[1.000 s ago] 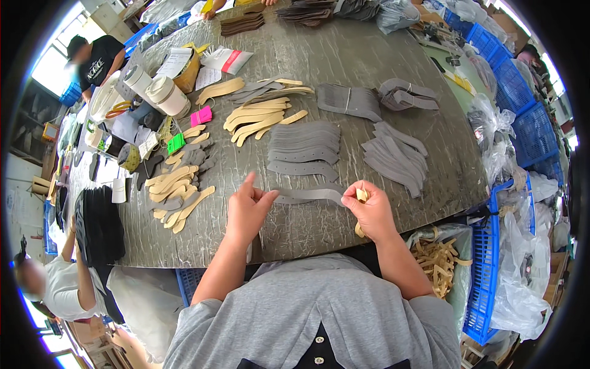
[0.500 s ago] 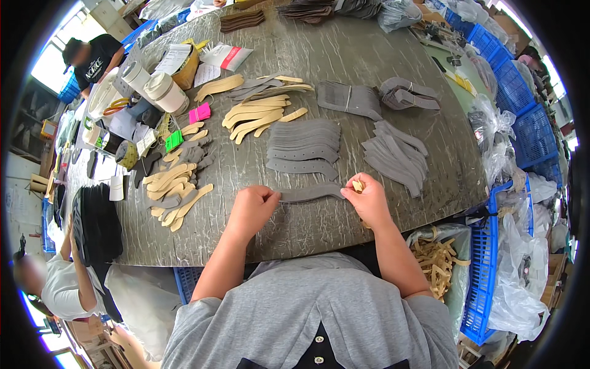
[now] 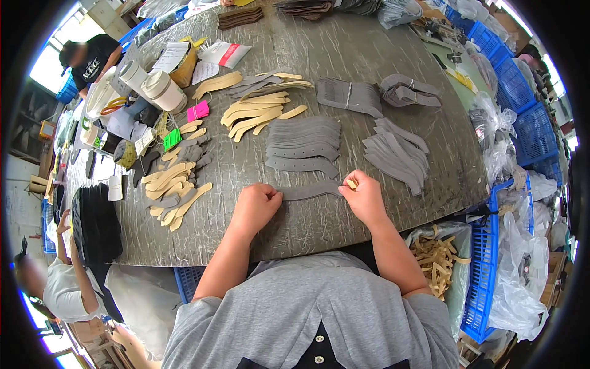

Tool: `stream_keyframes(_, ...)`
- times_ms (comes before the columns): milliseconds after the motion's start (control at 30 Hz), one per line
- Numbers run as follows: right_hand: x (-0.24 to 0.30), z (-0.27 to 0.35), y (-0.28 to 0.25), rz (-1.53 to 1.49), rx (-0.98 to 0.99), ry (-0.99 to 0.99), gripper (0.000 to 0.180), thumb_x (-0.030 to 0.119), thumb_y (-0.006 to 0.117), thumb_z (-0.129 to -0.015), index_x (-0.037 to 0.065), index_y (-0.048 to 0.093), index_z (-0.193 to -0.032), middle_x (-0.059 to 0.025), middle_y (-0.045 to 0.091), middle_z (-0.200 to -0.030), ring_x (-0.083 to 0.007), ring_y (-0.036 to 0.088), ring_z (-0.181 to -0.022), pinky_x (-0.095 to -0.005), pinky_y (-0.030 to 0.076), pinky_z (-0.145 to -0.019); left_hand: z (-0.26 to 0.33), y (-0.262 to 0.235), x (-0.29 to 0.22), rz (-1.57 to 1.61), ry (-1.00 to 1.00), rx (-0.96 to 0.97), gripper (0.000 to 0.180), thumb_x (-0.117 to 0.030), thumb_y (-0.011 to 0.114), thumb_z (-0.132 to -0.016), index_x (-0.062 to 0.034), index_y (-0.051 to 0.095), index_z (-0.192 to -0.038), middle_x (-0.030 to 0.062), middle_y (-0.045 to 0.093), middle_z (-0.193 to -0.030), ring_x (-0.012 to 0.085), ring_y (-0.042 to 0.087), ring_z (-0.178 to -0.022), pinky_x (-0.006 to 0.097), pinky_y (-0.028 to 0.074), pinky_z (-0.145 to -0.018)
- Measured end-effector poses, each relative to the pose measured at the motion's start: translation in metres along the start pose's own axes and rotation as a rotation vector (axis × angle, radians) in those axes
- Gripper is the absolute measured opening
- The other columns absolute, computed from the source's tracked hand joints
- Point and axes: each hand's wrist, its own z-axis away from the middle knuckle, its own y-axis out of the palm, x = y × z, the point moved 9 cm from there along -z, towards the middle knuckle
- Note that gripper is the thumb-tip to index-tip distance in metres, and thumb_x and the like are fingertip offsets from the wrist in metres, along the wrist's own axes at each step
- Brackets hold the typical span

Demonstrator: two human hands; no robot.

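Note:
A curved grey strip (image 3: 309,190) is stretched sideways between my two hands, just above the table or lying on it; I cannot tell which. My left hand (image 3: 257,208) pinches its left end. The right end is in the fingers of my right hand (image 3: 365,198), which also keeps a small pale yellow scrap (image 3: 351,184) between thumb and fingers. Directly beyond the strip lies a row of overlapping grey strips with small holes (image 3: 303,142). Right of that row is a fanned pile of grey strips (image 3: 398,157).
Yellow strips (image 3: 253,114) and mixed yellow and grey pieces (image 3: 175,187) lie to the left. Farther back sits a tied grey bundle (image 3: 348,97). White tubs (image 3: 163,91) stand far left. By my right elbow, a lined bin (image 3: 437,261) holds yellow scraps beside a blue crate (image 3: 482,277).
Both hands have shifted very slightly, still holding the strip by its ends. A co-worker at the left has raised a hand.

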Motion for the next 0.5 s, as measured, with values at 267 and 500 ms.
stream_keyframes(267, 0.039, 0.021, 0.016, 0.450, -0.062, -0.460, 0.021, 0.005, 0.064, -0.080, 0.014, 0.068, -0.099, -0.0110, 0.054, -0.087, -0.0289, 0.061, -0.071, -0.0406, 0.050, -0.060, -0.001, 0.001, -0.002, -0.048, 0.031, -0.017, 0.020, -0.017, 0.069, -0.078, 0.0030, 0.069, -0.079, 0.0205, 0.066, -0.077, 0.0347, 0.064, -0.069, 0.040, 0.051, -0.065)
stream_keyframes(500, 0.065, 0.040, 0.050, 0.704, 0.116, -0.708, 0.051, 0.006, 0.060, -0.076, 0.028, 0.068, -0.122, -0.0073, 0.049, -0.090, -0.0217, 0.060, -0.070, -0.0347, 0.051, -0.056, -0.003, 0.006, -0.006, -0.124, 0.092, 0.019, 0.019, -0.017, 0.069, -0.079, 0.0019, 0.068, -0.081, 0.0198, 0.066, -0.078, 0.0358, 0.064, -0.074, 0.040, 0.051, -0.069)
